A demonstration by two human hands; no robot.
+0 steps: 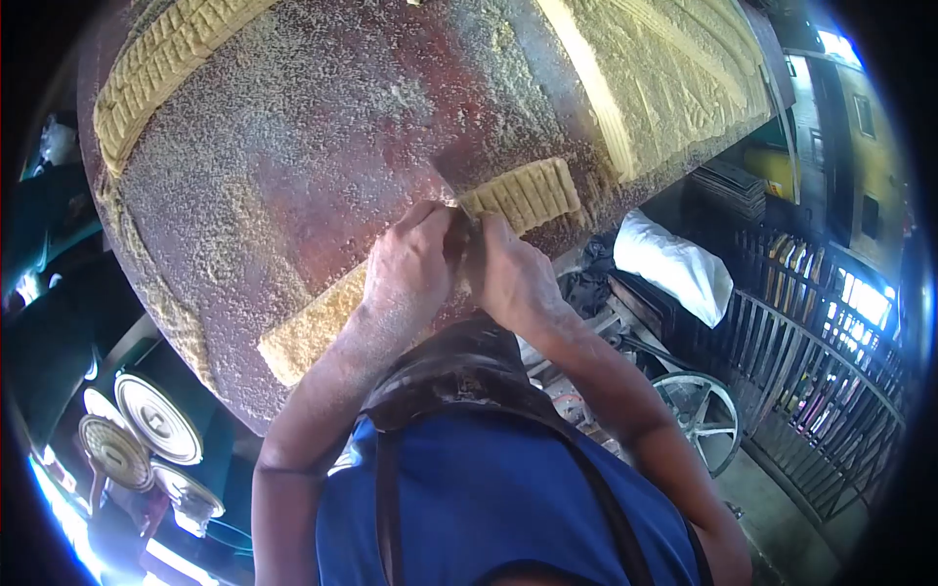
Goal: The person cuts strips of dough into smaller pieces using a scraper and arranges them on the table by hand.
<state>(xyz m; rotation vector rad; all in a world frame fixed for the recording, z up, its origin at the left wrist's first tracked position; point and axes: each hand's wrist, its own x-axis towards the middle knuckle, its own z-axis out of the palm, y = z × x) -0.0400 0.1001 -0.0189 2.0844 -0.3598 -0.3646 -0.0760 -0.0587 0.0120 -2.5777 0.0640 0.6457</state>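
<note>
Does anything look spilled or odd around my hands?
Yes, pale crumbs are scattered loosely across the reddish-brown tabletop, outside the ridged slab by your right hand. They look spilled, though perhaps normal for this work.

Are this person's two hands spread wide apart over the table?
No, the left hand and right hand are close together, near one end of the short ridged dough strip.
</note>
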